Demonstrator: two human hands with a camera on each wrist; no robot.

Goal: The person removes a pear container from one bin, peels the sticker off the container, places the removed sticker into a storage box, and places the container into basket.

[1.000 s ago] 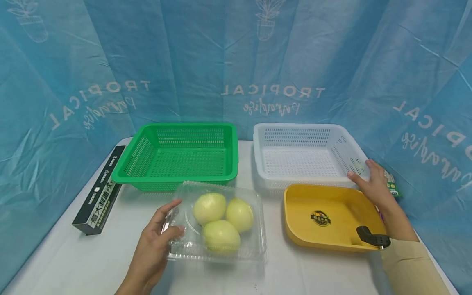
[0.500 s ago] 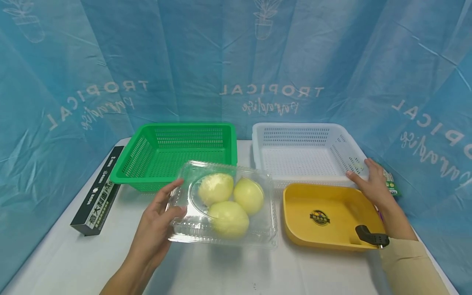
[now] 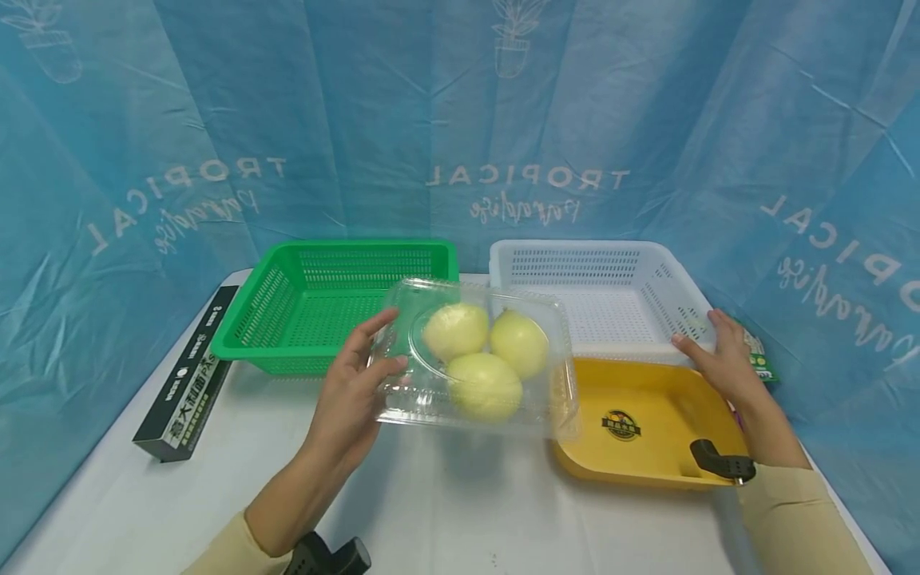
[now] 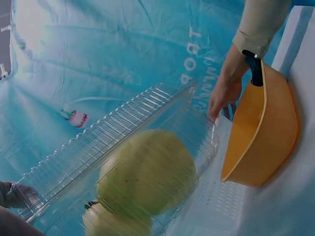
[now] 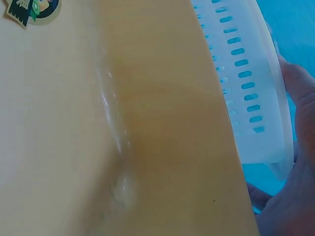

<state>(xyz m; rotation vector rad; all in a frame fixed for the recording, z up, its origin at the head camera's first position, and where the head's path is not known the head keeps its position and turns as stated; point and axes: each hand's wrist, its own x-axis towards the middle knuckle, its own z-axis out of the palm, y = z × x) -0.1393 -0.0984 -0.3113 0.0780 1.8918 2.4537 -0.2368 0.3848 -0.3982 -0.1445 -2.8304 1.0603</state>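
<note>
My left hand (image 3: pixel 355 391) grips the left edge of a clear plastic clamshell box (image 3: pixel 410 403), held above the table. Through its lid show three pale yellow-green fruits (image 3: pixel 485 387), which look like pears; a short stem shows in the left wrist view. The box overlaps both baskets and the yellow tub in the head view. My right hand (image 3: pixel 722 359) holds the front right corner of a white slotted basket (image 3: pixel 611 349), thumb on the rim and fingers at its outer side. In front of that basket stands a yellow tub (image 3: pixel 668 399) with a round logo, below my right wrist.
A green slotted basket (image 3: pixel 287 352) stands at the back left. Left of it lies a long black box (image 3: pixel 188 375) with printed lettering. A green packet (image 3: pixel 760 358) is partly hidden behind my right hand. A blue printed curtain (image 3: pixel 388 120) closes off the back.
My left hand has lifted the clear box with the fruits and carried it right and away from me, over the yellow tub's left edge. My right hand has stayed on the white basket.
</note>
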